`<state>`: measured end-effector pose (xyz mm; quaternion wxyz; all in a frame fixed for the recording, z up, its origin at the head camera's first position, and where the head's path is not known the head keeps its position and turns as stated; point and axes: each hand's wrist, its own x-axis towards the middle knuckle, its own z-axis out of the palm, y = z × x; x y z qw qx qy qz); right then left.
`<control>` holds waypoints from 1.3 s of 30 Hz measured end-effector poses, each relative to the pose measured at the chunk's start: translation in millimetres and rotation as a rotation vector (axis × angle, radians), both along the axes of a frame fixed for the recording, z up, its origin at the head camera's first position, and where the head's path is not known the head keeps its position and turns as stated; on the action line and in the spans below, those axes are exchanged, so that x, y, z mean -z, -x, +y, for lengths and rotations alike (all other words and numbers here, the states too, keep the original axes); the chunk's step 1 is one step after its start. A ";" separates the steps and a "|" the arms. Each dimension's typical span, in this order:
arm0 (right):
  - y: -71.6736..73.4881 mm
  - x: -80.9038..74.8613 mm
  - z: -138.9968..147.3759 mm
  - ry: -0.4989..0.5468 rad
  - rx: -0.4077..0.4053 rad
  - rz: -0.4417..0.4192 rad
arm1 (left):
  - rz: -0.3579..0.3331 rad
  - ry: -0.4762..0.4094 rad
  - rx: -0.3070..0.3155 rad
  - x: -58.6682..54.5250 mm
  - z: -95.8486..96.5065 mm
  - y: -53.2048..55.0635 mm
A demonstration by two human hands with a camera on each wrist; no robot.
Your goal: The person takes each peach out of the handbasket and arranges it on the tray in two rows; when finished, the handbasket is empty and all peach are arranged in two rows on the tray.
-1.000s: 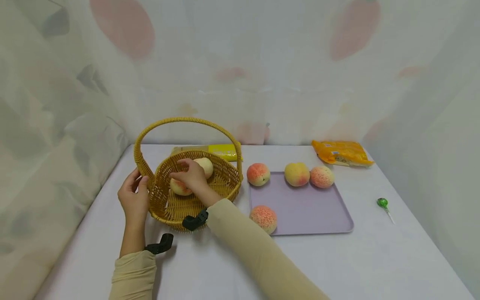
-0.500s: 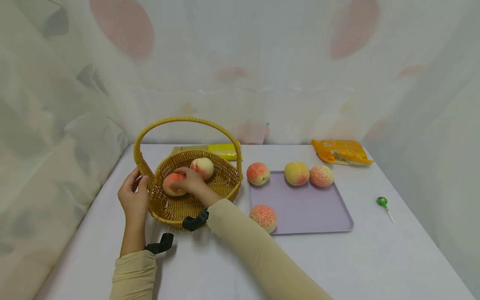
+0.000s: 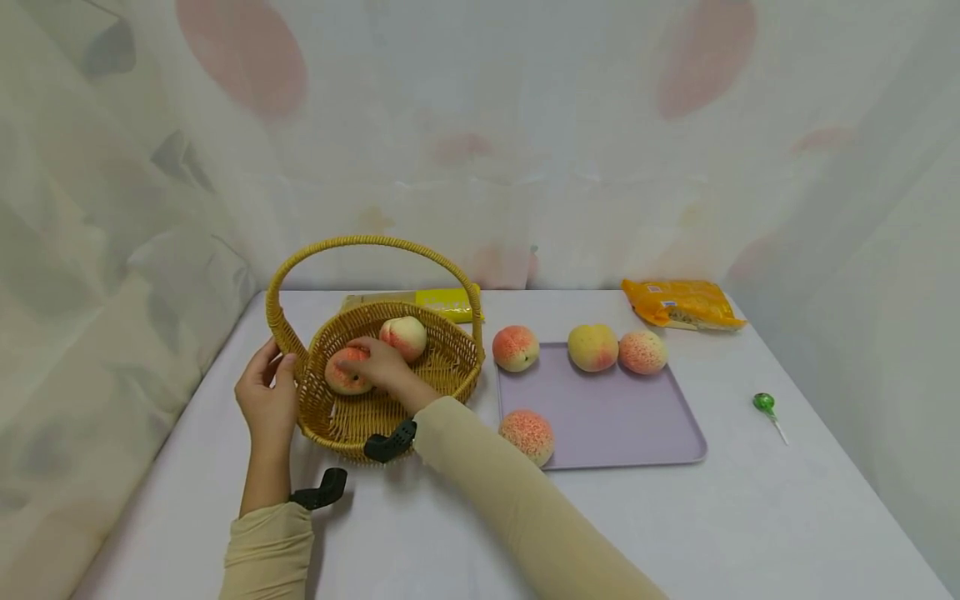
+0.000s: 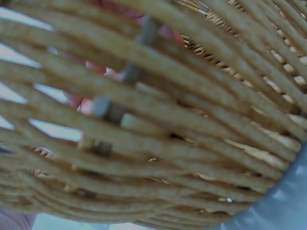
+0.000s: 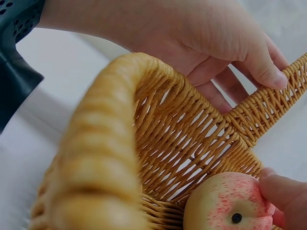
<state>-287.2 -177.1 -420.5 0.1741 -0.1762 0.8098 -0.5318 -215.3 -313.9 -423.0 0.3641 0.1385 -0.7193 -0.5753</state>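
A yellow wicker basket with a hoop handle stands at the table's left. My left hand grips its left rim, thumb over the weave and fingers outside. My right hand reaches into the basket and holds a pink-speckled peach low against the left inner wall; a fingertip touches the peach. A second, paler peach lies at the basket's back. The left wrist view shows only the wicker wall close up.
A lilac tray lies right of the basket with several peaches on or at its edges. An orange packet and a yellow packet lie at the back, a green lollipop at the right.
My right hand has carried the speckled peach leftward inside the basket, uncovering the paler peach behind it. My left hand has stayed on the rim.
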 end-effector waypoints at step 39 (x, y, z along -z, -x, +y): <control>-53.8 -72.4 142.5 0.133 -0.043 0.161 | -0.027 0.038 -0.005 0.9 -0.9 -1.5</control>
